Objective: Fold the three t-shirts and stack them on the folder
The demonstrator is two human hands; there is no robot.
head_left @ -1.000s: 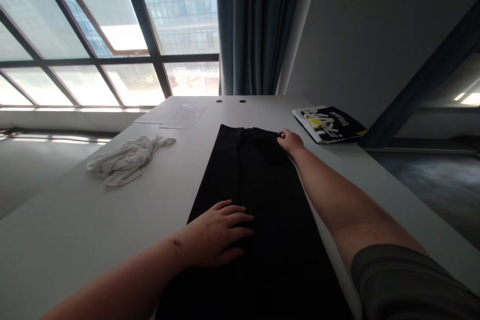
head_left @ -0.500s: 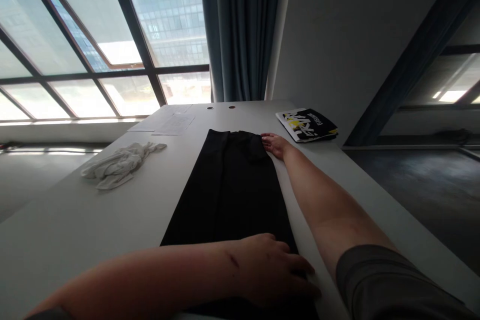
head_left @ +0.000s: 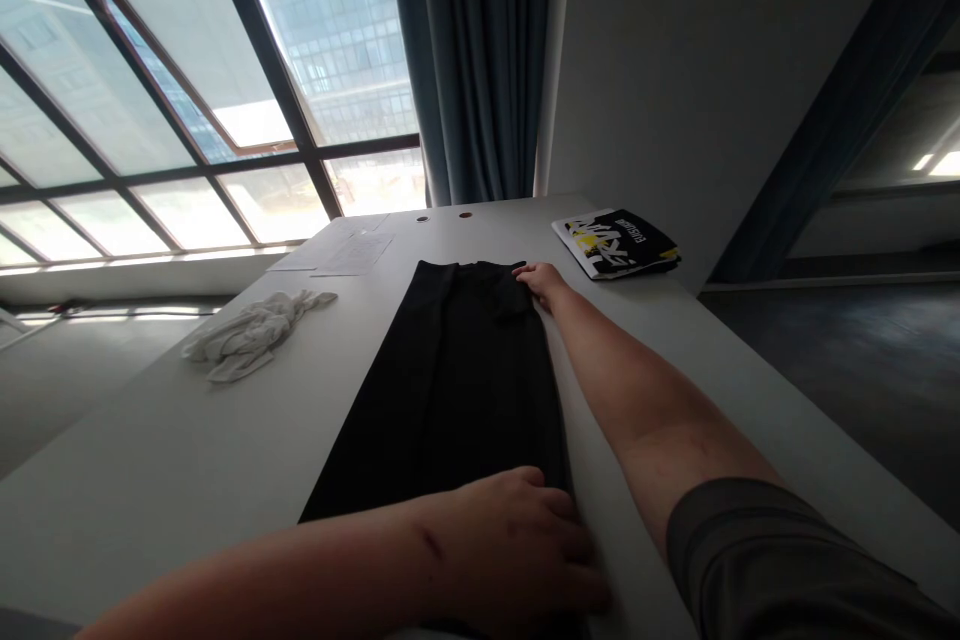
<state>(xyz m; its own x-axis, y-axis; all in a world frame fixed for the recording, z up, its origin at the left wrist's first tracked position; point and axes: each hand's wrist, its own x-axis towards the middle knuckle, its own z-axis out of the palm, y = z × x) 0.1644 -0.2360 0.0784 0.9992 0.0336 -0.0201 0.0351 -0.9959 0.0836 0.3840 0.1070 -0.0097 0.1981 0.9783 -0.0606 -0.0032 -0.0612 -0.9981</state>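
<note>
Black trousers (head_left: 480,390) lie lengthwise on the white table, with the waistband at the far end. My right hand (head_left: 541,282) pinches their far right corner by the waistband, its thumb and fingers closed on the cloth. Nearer to me, my left hand (head_left: 536,550) reaches across the trousers, and its fingers curl over the right edge, slightly blurred. My left hand and forearm cover part of the near end of the trousers.
A crumpled pale cloth (head_left: 259,335) lies on the left of the white table (head_left: 187,480). Sheets of paper (head_left: 352,253) rest at the back left, and a folded black, white and yellow printed item (head_left: 619,245) at the back right. Blue curtains (head_left: 487,70) hang behind.
Both hands have shifted slightly left, bringing the right edge of the trousers inward. The fingers of my right hand have closed on the waistband corner.
</note>
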